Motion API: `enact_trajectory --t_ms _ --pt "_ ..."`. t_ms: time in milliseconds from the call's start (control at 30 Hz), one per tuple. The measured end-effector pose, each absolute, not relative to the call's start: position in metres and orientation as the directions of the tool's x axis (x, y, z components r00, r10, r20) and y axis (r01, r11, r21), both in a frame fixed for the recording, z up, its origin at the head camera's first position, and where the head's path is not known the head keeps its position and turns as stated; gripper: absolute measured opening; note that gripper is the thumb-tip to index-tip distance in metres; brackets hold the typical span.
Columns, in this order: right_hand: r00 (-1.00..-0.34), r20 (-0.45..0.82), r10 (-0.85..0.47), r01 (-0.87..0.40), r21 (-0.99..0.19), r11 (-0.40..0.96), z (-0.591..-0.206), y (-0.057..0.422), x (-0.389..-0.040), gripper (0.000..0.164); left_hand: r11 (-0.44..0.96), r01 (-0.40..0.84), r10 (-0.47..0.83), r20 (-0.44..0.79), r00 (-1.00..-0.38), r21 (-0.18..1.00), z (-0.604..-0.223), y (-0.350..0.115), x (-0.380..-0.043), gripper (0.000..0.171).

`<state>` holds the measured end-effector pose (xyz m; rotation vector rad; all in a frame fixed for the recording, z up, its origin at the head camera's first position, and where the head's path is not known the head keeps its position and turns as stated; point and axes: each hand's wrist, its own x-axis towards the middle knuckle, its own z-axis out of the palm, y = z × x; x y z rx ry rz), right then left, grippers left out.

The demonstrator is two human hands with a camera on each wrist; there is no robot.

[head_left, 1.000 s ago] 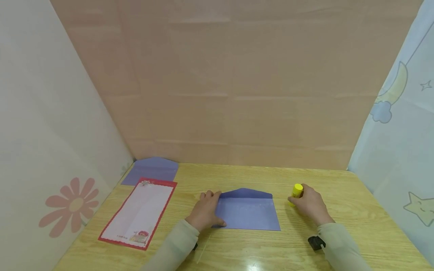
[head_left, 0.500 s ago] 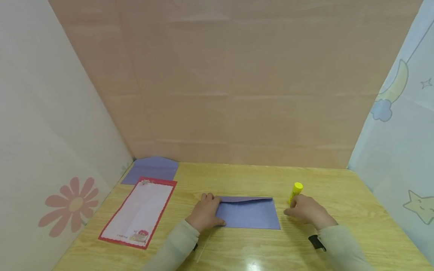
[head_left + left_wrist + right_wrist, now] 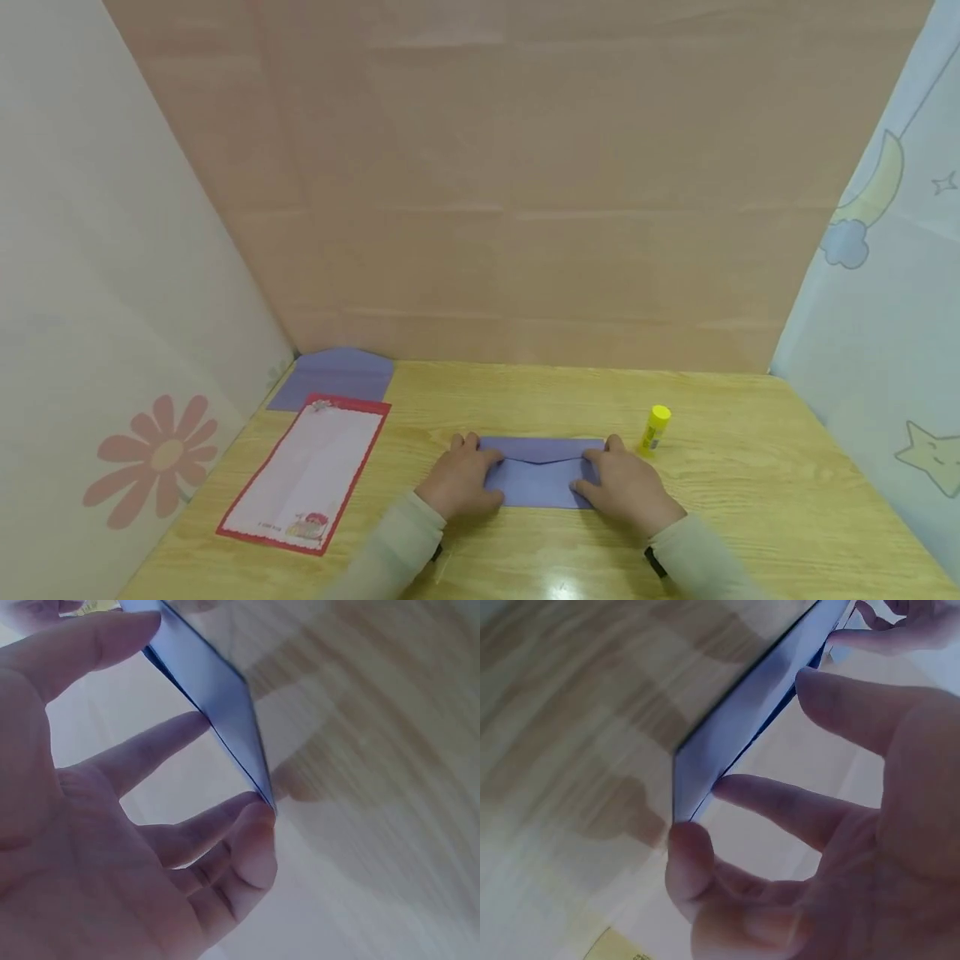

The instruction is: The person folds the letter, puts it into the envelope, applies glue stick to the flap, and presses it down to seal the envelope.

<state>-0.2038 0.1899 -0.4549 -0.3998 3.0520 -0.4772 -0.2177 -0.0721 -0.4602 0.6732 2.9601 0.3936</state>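
"What's behind the table (image 3: 787, 475)?"

"A plain tan back wall (image 3: 525, 208), marked with faint horizontal creases."

"And to the left?"

"A greyish-white left wall (image 3: 135, 208), slanting in toward the back corner. Low down it carries a big reddish flower (image 3: 167, 456) with a tan centre."

"The other side?"

"A pale bluish right wall (image 3: 885, 350). Up high there's a yellow crescent moon (image 3: 887, 175) with a blue cloud (image 3: 845, 243) at its lower tip; a larger yellow star (image 3: 933, 458) sits further down."

"What about the tabletop?"

"Light yellowish wood grain, softly lit, with one bright glare spot (image 3: 561, 590) at the near side."
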Motion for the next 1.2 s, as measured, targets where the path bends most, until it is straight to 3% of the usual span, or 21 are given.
enact_trajectory --t_ms 400,600,833,1200 --pt "-0.934 0.072 -0.349 -0.353 -0.312 0.882 -0.459 0.15 -0.199 0.048 0.85 0.479 0.495 -0.021 -0.869 0.218 -0.458 -0.034 -0.21 0.064" --pt "-0.955 0.007 -0.296 -0.285 -0.286 0.915 -0.457 0.158 -0.201 0.045 0.878 0.442 0.455 -0.031 -0.89 0.183 -0.454 -0.041 -0.206 0.059" --pt "-0.976 -0.006 -0.217 -0.208 -0.257 0.944 -0.455 0.176 -0.201 0.046 0.889 0.388 0.405 -0.024 -0.914 0.243 -0.455 -0.057 -0.207 0.059" --pt "-0.943 0.046 -0.33 -0.328 -0.316 0.89 -0.457 0.147 -0.201 0.048 0.867 0.457 0.469 -0.016 -0.883 0.197 -0.452 -0.032 -0.205 0.06"
